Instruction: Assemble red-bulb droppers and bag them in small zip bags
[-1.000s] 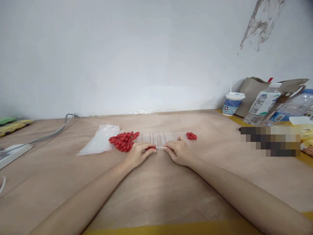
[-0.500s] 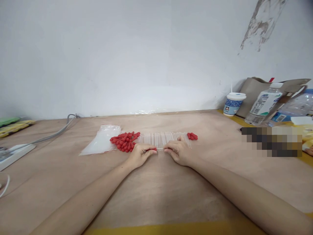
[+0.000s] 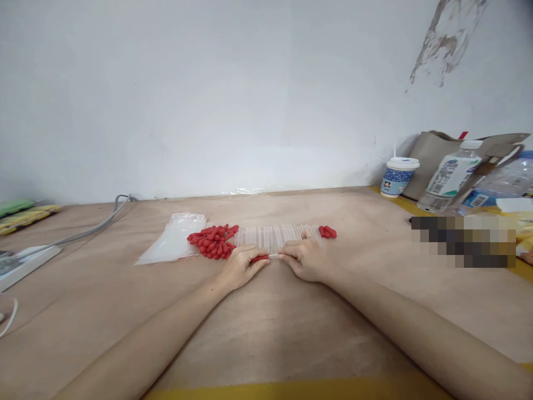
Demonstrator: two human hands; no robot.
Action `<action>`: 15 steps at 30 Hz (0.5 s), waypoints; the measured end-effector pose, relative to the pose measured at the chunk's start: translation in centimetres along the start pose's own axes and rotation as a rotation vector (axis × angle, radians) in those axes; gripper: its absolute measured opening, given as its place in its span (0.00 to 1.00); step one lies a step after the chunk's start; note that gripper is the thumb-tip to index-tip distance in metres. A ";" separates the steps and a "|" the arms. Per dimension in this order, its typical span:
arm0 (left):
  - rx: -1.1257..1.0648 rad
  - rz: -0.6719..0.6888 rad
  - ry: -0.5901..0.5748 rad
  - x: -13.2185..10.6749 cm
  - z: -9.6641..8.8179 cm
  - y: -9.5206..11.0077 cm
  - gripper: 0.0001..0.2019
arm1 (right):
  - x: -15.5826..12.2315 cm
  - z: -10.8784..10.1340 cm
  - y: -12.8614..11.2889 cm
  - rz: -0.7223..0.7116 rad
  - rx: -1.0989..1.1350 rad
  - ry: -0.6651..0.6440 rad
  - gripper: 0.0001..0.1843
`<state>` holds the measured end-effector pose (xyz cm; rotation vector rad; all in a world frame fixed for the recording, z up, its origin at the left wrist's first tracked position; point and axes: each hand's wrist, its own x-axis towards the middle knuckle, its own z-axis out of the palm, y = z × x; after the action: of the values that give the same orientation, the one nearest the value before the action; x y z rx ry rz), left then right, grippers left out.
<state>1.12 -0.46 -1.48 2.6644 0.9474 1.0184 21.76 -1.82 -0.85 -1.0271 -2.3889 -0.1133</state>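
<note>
My left hand [image 3: 241,266] pinches a small red rubber bulb [image 3: 260,258] low over the wooden table. My right hand [image 3: 305,258] pinches a thin clear tube [image 3: 274,255] whose end meets the bulb between the two hands. Just behind my hands lies a row of several clear tubes [image 3: 277,235]. A pile of several red bulbs [image 3: 212,241] sits to the left of the row. A few more red bulbs [image 3: 328,231] lie at its right end.
A clear plastic bag [image 3: 172,243] lies left of the red pile. A grey cable [image 3: 89,226] and a white power strip [image 3: 25,261] are at far left. At the back right stand a paper cup [image 3: 398,176], water bottle [image 3: 449,175] and a tan bag [image 3: 435,155].
Both hands stay together at the same spot. The red bulb shows a little more between my left fingers, pressed against the tube end.
</note>
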 end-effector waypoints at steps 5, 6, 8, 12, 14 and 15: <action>-0.052 0.057 0.058 0.0 0.0 0.0 0.08 | 0.1 -0.1 -0.3 0.120 0.224 -0.079 0.16; -0.061 0.069 0.061 0.0 0.0 0.1 0.08 | 0.2 -0.2 -0.2 0.139 0.265 -0.098 0.16; -0.076 0.086 0.067 0.0 0.0 0.2 0.09 | 0.2 -0.1 -0.2 0.164 0.322 -0.133 0.17; -0.120 0.014 0.069 0.2 0.1 0.2 0.09 | 0.1 0.0 0.2 0.161 0.313 -0.151 0.17; -0.141 -0.073 0.080 0.3 0.0 0.2 0.09 | 0.0 -0.1 0.4 0.148 0.289 -0.118 0.14; -0.147 -0.114 0.085 0.3 -0.1 0.1 0.10 | -0.1 -0.1 0.5 0.145 0.280 -0.095 0.12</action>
<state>1.32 -0.39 -1.19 2.4365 0.9867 1.1363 22.23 -1.60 -0.86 -1.0855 -2.3196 0.3195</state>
